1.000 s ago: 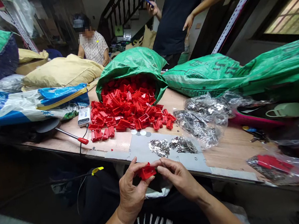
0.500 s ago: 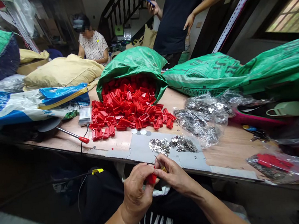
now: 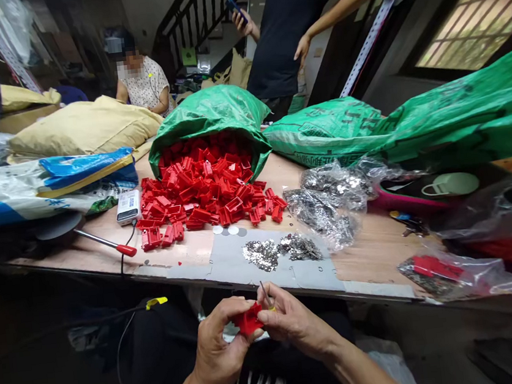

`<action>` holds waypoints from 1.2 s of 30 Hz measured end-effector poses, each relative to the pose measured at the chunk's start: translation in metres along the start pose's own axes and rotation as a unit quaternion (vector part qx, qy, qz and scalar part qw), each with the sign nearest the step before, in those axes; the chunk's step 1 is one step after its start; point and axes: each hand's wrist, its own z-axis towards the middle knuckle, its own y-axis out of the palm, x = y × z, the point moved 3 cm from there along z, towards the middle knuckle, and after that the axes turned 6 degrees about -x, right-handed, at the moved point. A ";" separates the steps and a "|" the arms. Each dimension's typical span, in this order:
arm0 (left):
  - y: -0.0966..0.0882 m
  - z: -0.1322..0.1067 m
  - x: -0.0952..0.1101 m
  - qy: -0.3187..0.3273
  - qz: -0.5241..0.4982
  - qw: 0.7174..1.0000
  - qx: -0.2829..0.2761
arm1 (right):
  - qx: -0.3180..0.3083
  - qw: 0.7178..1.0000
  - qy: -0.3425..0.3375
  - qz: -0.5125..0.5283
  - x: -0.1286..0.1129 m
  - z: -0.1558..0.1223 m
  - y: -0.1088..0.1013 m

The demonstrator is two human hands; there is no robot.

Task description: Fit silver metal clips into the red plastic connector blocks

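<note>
Just in front of the table edge, my left hand (image 3: 217, 341) is closed on a small red plastic part (image 3: 248, 321), pinched between thumb and fingers. My right hand (image 3: 296, 323) meets it from the other side, its fingertips at the part's edge. Tucked in those right fingers is a thin metal tool with a yellow handle (image 3: 265, 292), its tip pointing up; most of the handle is hidden. Beyond the hands, two piles of small metal pieces, one of shiny plates (image 3: 262, 255) and one darker (image 3: 300, 247), lie on a grey sheet (image 3: 228, 269).
Red plastic parts (image 3: 200, 189) spill from a green sack (image 3: 212, 114). Clear bags of metal pieces (image 3: 323, 215) lie to their right. At left are a red-tipped lever (image 3: 126, 250) and a white box (image 3: 128, 208). Two people, one seated (image 3: 144, 84) and one standing (image 3: 293, 27), are behind the table.
The view has swung to the right, so the table things sit further left. The red part is turned and shows more between my hands. My right hand still has the thin tool.
</note>
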 end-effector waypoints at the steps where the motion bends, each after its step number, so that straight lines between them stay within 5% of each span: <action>1: -0.001 -0.001 -0.001 0.003 -0.012 1.000 -0.004 | -0.004 1.000 0.001 0.014 0.001 -0.001 0.000; 6: -0.002 -0.003 -0.005 0.031 -0.107 0.993 -0.032 | -0.030 0.996 0.006 0.081 0.011 -0.001 0.005; 10: 0.001 0.000 -0.016 -0.115 -0.259 0.959 0.024 | -0.031 0.998 0.002 0.045 0.008 -0.001 0.005; 13: 0.004 0.002 -0.021 -0.207 -0.347 0.912 0.067 | 0.030 0.991 -0.009 -0.131 -0.008 0.000 -0.012; 15: 0.004 0.003 -0.022 -0.233 -0.367 0.897 0.083 | 0.144 0.935 -0.041 -0.323 -0.025 0.000 -0.035; 17: 0.002 0.002 -0.022 -0.246 -0.365 0.893 0.090 | 0.239 0.830 -0.070 -0.499 -0.040 -0.001 -0.057; 19: 0.001 0.001 -0.024 -0.252 -0.360 0.893 0.093 | 0.271 0.758 -0.080 -0.587 -0.046 0.000 -0.075; 21: 0.001 0.000 -0.026 -0.256 -0.357 0.894 0.092 | 0.266 0.728 -0.083 -0.627 -0.047 0.003 -0.084; 29: 0.003 0.000 -0.029 -0.259 -0.345 0.899 0.081 | 0.245 0.691 -0.051 -0.678 -0.044 0.016 -0.079; 36: 0.002 0.001 -0.030 -0.264 -0.347 0.896 0.089 | 0.247 0.715 -0.079 -0.650 -0.048 0.013 -0.085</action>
